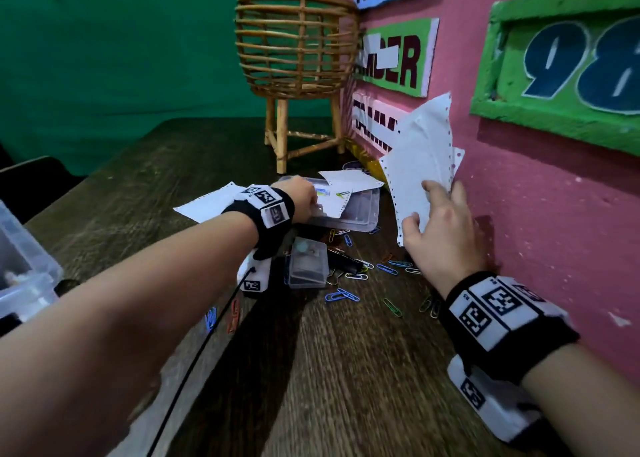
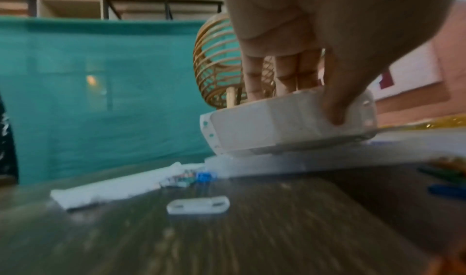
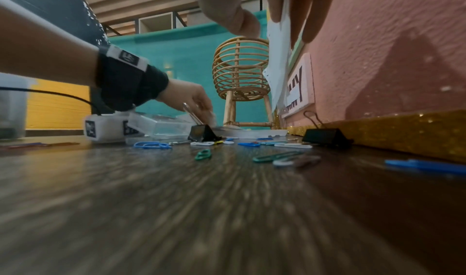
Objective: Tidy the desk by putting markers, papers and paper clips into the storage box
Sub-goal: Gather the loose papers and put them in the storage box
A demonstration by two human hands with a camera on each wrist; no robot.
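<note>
My left hand (image 1: 304,197) (image 2: 302,103) reaches over a flat clear plastic box (image 1: 360,211) (image 2: 277,163) and grips a folded white paper (image 2: 252,131), thumb on its near side and fingers behind it. This paper (image 1: 346,186) lies across the box top. My right hand (image 1: 426,207) (image 3: 279,26) pinches perforated white sheets (image 1: 422,152) (image 3: 277,59), held upright against the pink wall. Another sheet (image 1: 211,204) (image 2: 105,189) lies on the desk left of the box. Several coloured paper clips (image 1: 341,295) (image 3: 151,145) are scattered between my hands.
A rattan basket stand (image 1: 298,44) is behind the box. The pink wall board (image 1: 554,214) closes the right side. A small clear case (image 1: 308,262) and black binder clips (image 3: 201,133) (image 3: 325,135) lie among the clips. A large clear bin (image 1: 20,269) sits at the left edge.
</note>
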